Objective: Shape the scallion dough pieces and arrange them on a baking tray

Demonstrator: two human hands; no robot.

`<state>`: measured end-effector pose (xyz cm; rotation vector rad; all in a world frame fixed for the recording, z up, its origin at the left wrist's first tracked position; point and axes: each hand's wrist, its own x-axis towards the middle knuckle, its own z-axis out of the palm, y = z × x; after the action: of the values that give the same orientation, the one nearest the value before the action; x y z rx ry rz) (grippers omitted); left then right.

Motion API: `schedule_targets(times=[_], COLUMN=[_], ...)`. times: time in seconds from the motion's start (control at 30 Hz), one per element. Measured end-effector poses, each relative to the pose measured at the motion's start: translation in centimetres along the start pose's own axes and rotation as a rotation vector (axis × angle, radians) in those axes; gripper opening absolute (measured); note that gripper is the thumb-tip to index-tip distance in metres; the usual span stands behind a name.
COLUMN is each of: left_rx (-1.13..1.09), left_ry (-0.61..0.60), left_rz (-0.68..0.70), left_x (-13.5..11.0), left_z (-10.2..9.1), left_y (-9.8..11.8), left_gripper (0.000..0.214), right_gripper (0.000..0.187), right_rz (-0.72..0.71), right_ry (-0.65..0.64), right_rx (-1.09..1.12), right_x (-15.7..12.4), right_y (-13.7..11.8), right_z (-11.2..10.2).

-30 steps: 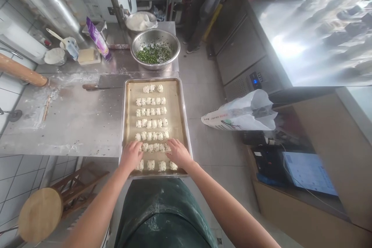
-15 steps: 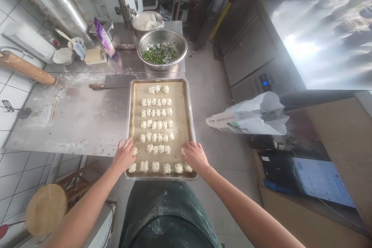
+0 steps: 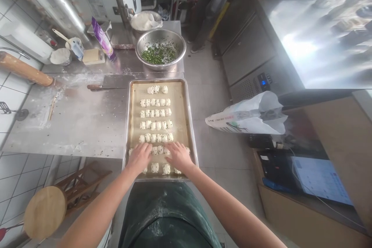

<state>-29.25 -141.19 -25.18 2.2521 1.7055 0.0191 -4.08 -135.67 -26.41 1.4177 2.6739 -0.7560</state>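
A metal baking tray (image 3: 129,112) lined with brown paper lies in front of me, with rows of ridged dough pieces flecked with green on it. My left hand (image 3: 140,157) reaches over the near-left part, fingers curled on the left end of the second row from the front. At that row's right end, my right hand (image 3: 178,156) has its fingers bent down onto the dough. Between the hands, dough pieces (image 3: 158,150) sit close together. Single pieces stand apart near both tray sides. The nearest row, including this dough piece (image 3: 155,167), is widely spaced and partly hidden by my hands.
Left of the tray, a cleaver (image 3: 116,81) lies on the floury steel table (image 3: 72,124). Behind stand a bowl of chopped greens (image 3: 161,52) and a purple bag (image 3: 103,40). A rolling pin (image 3: 26,69) is far left, a white sack (image 3: 247,114) at right. Another person's legs (image 3: 206,7) show behind.
Both hands have moved inward from the tray's side edges to the two ends of the second row from the front. Pieces left near the tray sides are now uncovered.
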Motion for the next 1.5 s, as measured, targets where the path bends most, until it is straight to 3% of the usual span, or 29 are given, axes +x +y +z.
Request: schedule_targets(times=[0.13, 0.3, 0.43, 0.57, 0.67, 0.83, 0.97, 1.07, 1.13, 1.3, 1.5], left_rx=[0.003, 0.011, 0.005, -0.034, -0.052, -0.061, -0.068, -0.088, -0.107, -0.106, -0.097], left_ry=[-0.006, -0.015, 0.004, 0.009, 0.003, -0.006, -0.002, 0.034, 0.079, 0.179, 0.183], left_rz=[-0.033, -0.055, -0.042, 0.025, 0.044, 0.038, 0.031, -0.008, -0.071, -0.167, -0.169], left_x=[0.9, -0.8, -0.7, 0.9, 1.8, 1.8, 1.2, 0.3, -0.3, -1.1, -1.2], left_z=[1.2, 0.6, 0.0, 0.5, 1.0, 1.5, 1.0, -0.1, -1.0, -1.9, -1.5], left_y=[-0.1, -2.1, -0.6, 1.8, 2.3, 1.9, 1.9, 0.9, -0.3, -3.3, -3.4], left_gripper=[0.043, 0.045, 0.047, 0.046, 0.044, 0.034, 0.043, 0.051, 0.046, 0.037, 0.038], right_gripper=[0.043, 0.04, 0.046, 0.048, 0.046, 0.033, 0.046, 0.064, 0.066, 0.049, 0.04], right_rz=[0.009, 0.063, 0.029, -0.059, -0.086, -0.068, -0.045, 0.035, 0.068, -0.011, -0.018], right_ry=[-0.009, 0.01, 0.045, 0.06, 0.063, 0.071, 0.092, 0.13, 0.137, 0.069, 0.042], right_rx=[0.009, -0.004, 0.009, 0.041, 0.053, 0.056, 0.067, 0.069, 0.066, 0.064, 0.058], right_x=[0.9, -1.0, -1.1, 0.6, 1.5, 0.7, -0.8, -1.8, -2.3, -1.7, -1.8], right_y=[-0.4, 1.9, 1.0, -1.6, -2.6, -2.3, -0.9, 1.3, 2.8, 4.1, 3.8], right_z=[1.5, 0.4, -0.1, 0.6, 1.4, 1.8, 0.7, -0.7, -1.3, -0.6, 0.0])
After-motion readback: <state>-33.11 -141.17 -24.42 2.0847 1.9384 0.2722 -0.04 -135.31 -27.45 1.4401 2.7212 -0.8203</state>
